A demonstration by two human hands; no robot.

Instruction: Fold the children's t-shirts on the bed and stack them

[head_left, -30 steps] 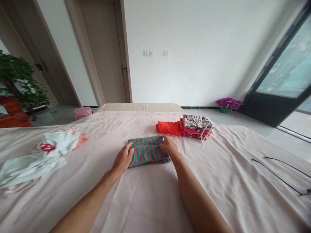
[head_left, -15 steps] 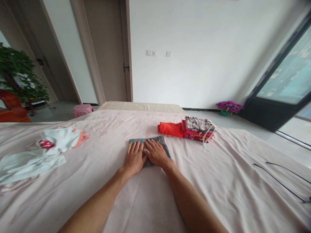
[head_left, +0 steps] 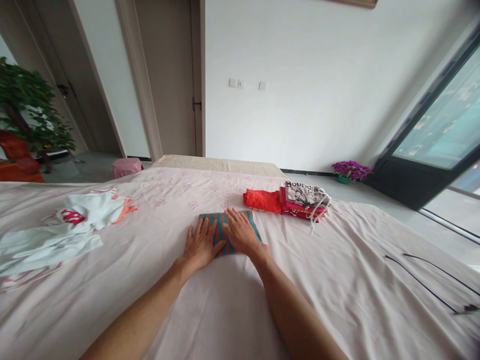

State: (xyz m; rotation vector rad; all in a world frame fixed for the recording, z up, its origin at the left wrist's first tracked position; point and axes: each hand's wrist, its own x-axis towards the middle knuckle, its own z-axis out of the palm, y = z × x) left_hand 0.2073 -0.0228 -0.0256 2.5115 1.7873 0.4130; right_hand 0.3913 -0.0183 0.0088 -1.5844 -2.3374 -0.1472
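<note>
A folded cloth with teal and brown stripes (head_left: 220, 223) lies flat on the pink bed sheet (head_left: 225, 310). My left hand (head_left: 201, 243) rests palm down on its left part, fingers stretched out and the thumb pointing inward. Flat on the right part lies my right hand (head_left: 242, 231), its fingers extended forward. Between them the two hands hide much of the cloth. Just beyond and to the right is a folded red garment (head_left: 262, 200), touching a stack of folded clothes (head_left: 300, 205) topped by a printed piece with a white drawstring.
Crumpled white clothes (head_left: 90, 215) with red and orange trim lie on the left. Eyeglasses (head_left: 431, 280) rest at the right edge. Beyond the bed are a pink stool (head_left: 127, 167), a pot of purple flowers (head_left: 351, 170) and a leafy plant (head_left: 30, 105).
From gripping the striped cloth's two sides, my hands moved inward to lie flat on top of it. Since then the left hand has slid slightly left, leaving a wider gap between them.
</note>
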